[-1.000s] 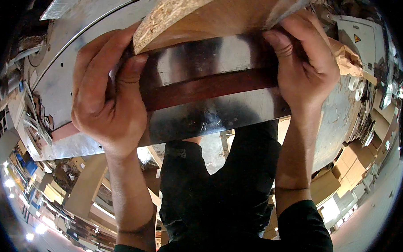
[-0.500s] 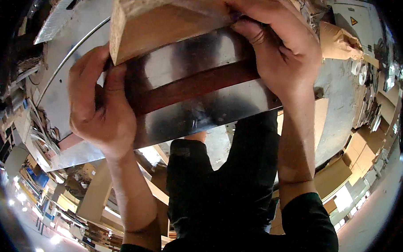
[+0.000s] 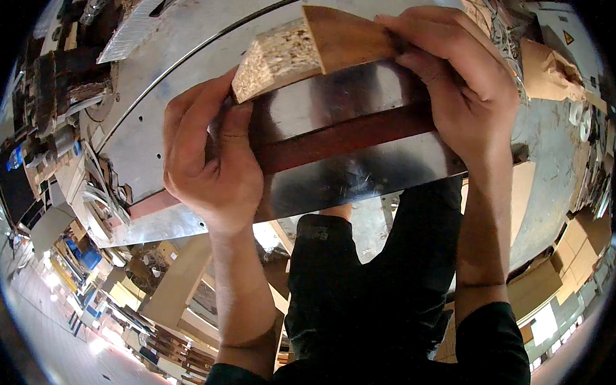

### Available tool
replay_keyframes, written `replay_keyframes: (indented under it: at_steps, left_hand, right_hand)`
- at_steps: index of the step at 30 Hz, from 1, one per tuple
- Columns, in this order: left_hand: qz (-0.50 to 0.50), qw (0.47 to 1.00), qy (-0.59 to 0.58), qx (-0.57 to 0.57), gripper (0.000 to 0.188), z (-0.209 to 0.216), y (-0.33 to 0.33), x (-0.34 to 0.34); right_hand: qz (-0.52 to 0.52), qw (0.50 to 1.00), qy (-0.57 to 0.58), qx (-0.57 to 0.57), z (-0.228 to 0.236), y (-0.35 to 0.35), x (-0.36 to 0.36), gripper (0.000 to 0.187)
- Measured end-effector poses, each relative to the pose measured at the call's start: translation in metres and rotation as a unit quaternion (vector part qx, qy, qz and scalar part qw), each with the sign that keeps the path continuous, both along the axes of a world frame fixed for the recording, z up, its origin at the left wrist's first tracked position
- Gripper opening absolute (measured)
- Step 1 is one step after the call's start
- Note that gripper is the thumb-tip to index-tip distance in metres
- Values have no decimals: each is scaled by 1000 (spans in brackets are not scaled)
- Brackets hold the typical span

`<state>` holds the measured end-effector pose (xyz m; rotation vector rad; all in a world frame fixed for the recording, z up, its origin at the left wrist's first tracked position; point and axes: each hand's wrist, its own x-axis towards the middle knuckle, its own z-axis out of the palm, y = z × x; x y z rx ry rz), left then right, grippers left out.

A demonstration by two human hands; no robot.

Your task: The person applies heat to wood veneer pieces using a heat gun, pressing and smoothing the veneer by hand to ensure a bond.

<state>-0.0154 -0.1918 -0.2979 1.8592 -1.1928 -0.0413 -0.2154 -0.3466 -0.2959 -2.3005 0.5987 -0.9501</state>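
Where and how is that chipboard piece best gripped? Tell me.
I'd pinch the chipboard piece by its opposite ends, one hand from each side: the left hand at the raw speckled end, the right hand at the smooth brown end. It spans the gap between the hands, so two holds should steady it best.

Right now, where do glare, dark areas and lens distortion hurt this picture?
Head view: pale glare and dark reflections streak the long, shiny grey metal strip nearest the body; head view: the black cloth trousers are almost solid black, with little detail; head view: fisheye distortion bends edges toward a black rim; head view: the speckled tan chipboard piece reads fairly clearly.
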Motion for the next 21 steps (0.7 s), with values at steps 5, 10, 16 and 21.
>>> replay_keyframes:
  at_steps: [5, 10, 16, 21]
  left_hand:
    - [5, 1000, 7, 10, 25, 0, 1, 0]
    - [-3, 1000, 7, 3, 23, -1, 1, 2]
    - [17, 999, 17, 33, 21, 2, 2, 0]
    - [7, 999, 20, 27, 21, 1, 1, 1]
  right_hand:
    - [7, 1000, 4, -3, 0, 0, 0, 29]
    - [11, 1000, 2, -14, -1, -1, 0, 27]
    - [15, 1000, -2, 14, -1, 0, 1, 27]
    - [14, 1000, 4, 11, 2, 0, 2, 28]
